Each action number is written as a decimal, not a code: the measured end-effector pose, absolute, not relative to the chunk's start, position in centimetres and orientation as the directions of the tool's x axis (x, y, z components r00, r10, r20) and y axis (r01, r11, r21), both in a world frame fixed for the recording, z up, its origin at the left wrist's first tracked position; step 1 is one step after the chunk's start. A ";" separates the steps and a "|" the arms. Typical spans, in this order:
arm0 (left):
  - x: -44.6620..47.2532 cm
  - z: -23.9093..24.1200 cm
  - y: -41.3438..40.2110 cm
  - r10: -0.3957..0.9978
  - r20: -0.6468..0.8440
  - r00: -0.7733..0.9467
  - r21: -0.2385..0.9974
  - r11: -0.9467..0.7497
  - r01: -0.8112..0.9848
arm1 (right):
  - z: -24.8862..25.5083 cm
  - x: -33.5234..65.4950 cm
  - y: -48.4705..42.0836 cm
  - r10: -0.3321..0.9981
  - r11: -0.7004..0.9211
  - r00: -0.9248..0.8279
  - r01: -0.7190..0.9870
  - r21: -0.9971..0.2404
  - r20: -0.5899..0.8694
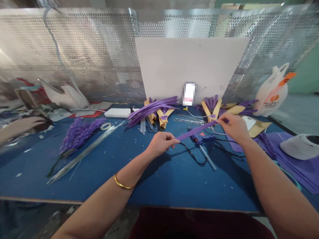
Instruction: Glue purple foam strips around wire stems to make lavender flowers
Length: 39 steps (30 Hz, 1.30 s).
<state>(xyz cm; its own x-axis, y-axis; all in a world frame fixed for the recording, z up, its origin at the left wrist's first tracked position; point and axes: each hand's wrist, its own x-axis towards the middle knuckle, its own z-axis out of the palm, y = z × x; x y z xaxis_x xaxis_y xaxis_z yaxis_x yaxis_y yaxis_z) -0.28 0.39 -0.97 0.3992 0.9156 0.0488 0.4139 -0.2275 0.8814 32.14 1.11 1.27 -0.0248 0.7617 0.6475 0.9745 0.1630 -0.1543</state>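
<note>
Held over the surface (99, 172), purple strip (196, 130) runs near-left to far-right: left hand (163, 143) pinches the near end, right hand (234, 127) the far end.

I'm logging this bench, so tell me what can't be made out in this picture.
Head view only.
Blurred out: label on white board.
Hidden inside left hand and right hand: ends of purple strip.
Partly behind the strip: glue gun.
Cut by right edge: white object.
</note>
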 end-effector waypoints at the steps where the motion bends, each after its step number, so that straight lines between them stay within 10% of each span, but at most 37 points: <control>1: -0.3 -0.9 0.4 0.913 0.047 0.405 0.883 -0.227 0.410 | 1.2 32.4 1.2 0.754 0.144 -0.008 0.978 -0.154 0.657; 14: -3.1 -0.3 3.3 0.966 0.082 0.245 0.910 -0.172 0.376 | 2.0 34.9 1.1 0.626 -0.135 0.361 0.923 -0.361 0.691; 19: -5.0 0.5 5.4 0.986 0.059 -0.158 0.985 -0.083 -0.152 | 1.8 33.0 1.1 0.771 0.110 0.332 0.772 -0.626 0.544; 24: -4.9 1.1 5.6 0.927 -0.083 -0.366 0.757 -0.180 -0.628 | 0.7 26.9 -0.2 0.858 0.262 0.221 0.587 -0.766 0.463; 31: 0.5 -1.7 1.1 0.903 -0.373 0.215 0.822 0.429 -0.375 | -0.8 20.7 -3.7 0.845 0.494 -0.176 0.619 -0.610 0.506; 39: 1.7 -2.6 0.1 0.859 -0.396 0.325 0.736 0.509 -0.447 | -1.8 19.8 -4.6 0.750 0.656 -0.410 0.565 -0.501 0.519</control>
<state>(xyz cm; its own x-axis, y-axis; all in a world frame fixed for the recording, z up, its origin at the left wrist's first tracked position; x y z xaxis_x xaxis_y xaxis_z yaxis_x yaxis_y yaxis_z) 1.70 0.07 -2.62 0.3246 0.8587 -0.3965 -0.4465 0.5087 0.7361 19.84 -4.65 -1.80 -0.4105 0.7498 0.5189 0.5650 0.6558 -0.5007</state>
